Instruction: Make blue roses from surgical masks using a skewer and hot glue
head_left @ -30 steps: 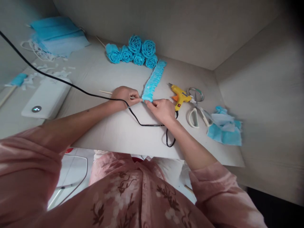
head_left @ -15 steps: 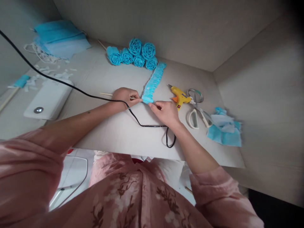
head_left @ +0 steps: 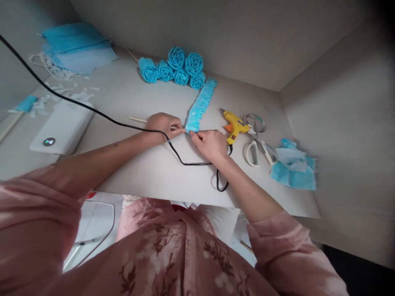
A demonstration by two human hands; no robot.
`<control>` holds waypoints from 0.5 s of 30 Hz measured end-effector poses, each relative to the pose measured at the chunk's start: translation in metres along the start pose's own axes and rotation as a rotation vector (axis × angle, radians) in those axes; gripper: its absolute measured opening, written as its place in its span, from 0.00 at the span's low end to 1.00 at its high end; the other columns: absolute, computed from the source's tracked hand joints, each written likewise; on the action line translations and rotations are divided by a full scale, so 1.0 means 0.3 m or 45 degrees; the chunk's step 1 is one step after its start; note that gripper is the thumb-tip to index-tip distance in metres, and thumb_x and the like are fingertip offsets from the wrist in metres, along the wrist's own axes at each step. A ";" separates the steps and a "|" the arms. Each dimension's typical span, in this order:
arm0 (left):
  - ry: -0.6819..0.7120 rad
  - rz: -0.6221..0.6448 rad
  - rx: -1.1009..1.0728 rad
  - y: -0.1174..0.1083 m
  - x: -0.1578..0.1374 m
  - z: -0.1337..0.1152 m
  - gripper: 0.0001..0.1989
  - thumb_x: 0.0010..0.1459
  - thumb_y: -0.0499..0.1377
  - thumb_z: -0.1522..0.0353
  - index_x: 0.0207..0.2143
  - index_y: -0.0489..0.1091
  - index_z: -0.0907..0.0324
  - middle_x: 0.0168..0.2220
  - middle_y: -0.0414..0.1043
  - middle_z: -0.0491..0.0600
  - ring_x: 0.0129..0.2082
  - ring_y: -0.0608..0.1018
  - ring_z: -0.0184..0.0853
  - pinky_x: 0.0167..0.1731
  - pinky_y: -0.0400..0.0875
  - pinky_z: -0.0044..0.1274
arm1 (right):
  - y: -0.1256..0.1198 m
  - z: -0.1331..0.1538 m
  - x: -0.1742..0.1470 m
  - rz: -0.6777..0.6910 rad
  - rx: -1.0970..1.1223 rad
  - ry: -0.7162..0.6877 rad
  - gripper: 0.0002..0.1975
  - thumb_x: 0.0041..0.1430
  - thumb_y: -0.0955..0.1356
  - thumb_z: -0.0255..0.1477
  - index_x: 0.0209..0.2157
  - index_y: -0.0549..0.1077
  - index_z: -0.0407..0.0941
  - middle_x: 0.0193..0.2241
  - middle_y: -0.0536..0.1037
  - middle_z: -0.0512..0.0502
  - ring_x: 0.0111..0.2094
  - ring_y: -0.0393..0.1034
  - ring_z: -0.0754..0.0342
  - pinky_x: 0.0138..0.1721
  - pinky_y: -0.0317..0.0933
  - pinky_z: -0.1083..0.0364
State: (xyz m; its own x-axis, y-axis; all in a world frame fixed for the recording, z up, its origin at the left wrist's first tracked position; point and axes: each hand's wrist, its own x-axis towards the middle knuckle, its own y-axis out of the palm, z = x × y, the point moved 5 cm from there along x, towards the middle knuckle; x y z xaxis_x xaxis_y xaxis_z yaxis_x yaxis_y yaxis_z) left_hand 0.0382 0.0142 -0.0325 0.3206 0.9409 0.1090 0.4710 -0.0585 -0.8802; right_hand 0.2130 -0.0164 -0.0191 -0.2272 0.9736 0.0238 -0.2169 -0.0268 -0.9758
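Between my hands lies a long strip of light blue mask fabric [head_left: 201,104] with a ruffled, fringed right edge, stretching away toward a cluster of blue fabric roses [head_left: 180,69]. My left hand [head_left: 165,124] is closed round a thin wooden stick [head_left: 138,119], whose tip meets the strip's near left corner. Pressed against the near end of the strip, the thumb and fingers of my right hand [head_left: 210,143] pinch it. Just right of that hand is a yellow glue gun [head_left: 234,126] lying on its side.
Scissors [head_left: 253,154] lie beside the glue gun, with blue fabric scraps [head_left: 293,166] farther right. A black cord [head_left: 101,116] crosses over my left wrist. At left are a white power bank [head_left: 63,127], white clippings [head_left: 40,107] and stacked blue face masks [head_left: 75,41].
My right hand has shifted slightly left along the strip's near end, which now looks narrower and folded in at the stick. My left hand has hardly moved.
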 end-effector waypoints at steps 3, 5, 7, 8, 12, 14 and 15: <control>-0.020 0.007 -0.018 -0.001 0.000 0.001 0.17 0.62 0.59 0.55 0.35 0.82 0.58 0.34 0.82 0.47 0.34 0.78 0.35 0.31 0.59 0.23 | 0.000 -0.008 0.000 0.003 0.024 0.006 0.26 0.72 0.63 0.43 0.26 0.82 0.46 0.25 0.81 0.45 0.29 0.72 0.51 0.28 0.45 0.54; -0.035 0.013 -0.023 -0.002 0.001 0.001 0.17 0.61 0.59 0.56 0.35 0.82 0.58 0.34 0.82 0.47 0.34 0.77 0.34 0.31 0.59 0.23 | -0.002 -0.021 -0.002 -0.001 0.054 0.005 0.25 0.71 0.63 0.42 0.26 0.82 0.45 0.24 0.80 0.46 0.28 0.71 0.51 0.28 0.45 0.54; -0.042 0.009 -0.030 -0.003 0.001 0.001 0.16 0.61 0.59 0.56 0.35 0.81 0.58 0.33 0.82 0.47 0.33 0.77 0.34 0.31 0.59 0.23 | -0.006 -0.036 -0.007 -0.018 0.079 0.008 0.25 0.71 0.64 0.41 0.25 0.80 0.45 0.22 0.78 0.47 0.27 0.68 0.52 0.28 0.45 0.54; -0.048 0.004 -0.037 -0.004 0.001 0.001 0.16 0.61 0.60 0.56 0.35 0.81 0.58 0.33 0.82 0.47 0.32 0.76 0.33 0.30 0.59 0.23 | -0.009 -0.043 -0.010 -0.029 0.092 0.010 0.24 0.70 0.64 0.41 0.24 0.79 0.45 0.21 0.76 0.47 0.26 0.66 0.53 0.28 0.45 0.54; -0.083 -0.013 -0.061 -0.007 -0.002 0.001 0.16 0.61 0.60 0.56 0.35 0.81 0.57 0.33 0.82 0.46 0.32 0.77 0.33 0.31 0.60 0.22 | -0.019 -0.051 -0.020 -0.067 0.156 0.004 0.24 0.69 0.65 0.41 0.22 0.77 0.44 0.19 0.71 0.50 0.23 0.59 0.56 0.27 0.43 0.54; -0.087 -0.009 -0.072 -0.009 -0.005 -0.003 0.15 0.61 0.60 0.57 0.36 0.81 0.57 0.34 0.82 0.47 0.33 0.78 0.33 0.32 0.61 0.22 | -0.018 -0.047 -0.019 -0.060 0.181 0.000 0.24 0.68 0.65 0.42 0.22 0.77 0.44 0.18 0.70 0.50 0.23 0.60 0.56 0.27 0.44 0.54; -0.083 -0.006 -0.077 -0.010 -0.006 -0.007 0.15 0.61 0.60 0.57 0.36 0.81 0.58 0.35 0.82 0.47 0.34 0.78 0.33 0.32 0.61 0.22 | -0.016 -0.045 -0.017 -0.053 0.187 0.000 0.24 0.68 0.65 0.43 0.22 0.77 0.44 0.18 0.70 0.50 0.23 0.61 0.56 0.28 0.44 0.54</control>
State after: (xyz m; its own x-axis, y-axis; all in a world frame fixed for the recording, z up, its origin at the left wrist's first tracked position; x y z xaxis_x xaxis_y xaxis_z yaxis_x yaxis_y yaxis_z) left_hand 0.0379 0.0119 -0.0290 0.2647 0.9609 0.0809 0.5218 -0.0722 -0.8500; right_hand 0.2279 -0.0182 -0.0174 -0.2150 0.9745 0.0636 -0.3630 -0.0193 -0.9316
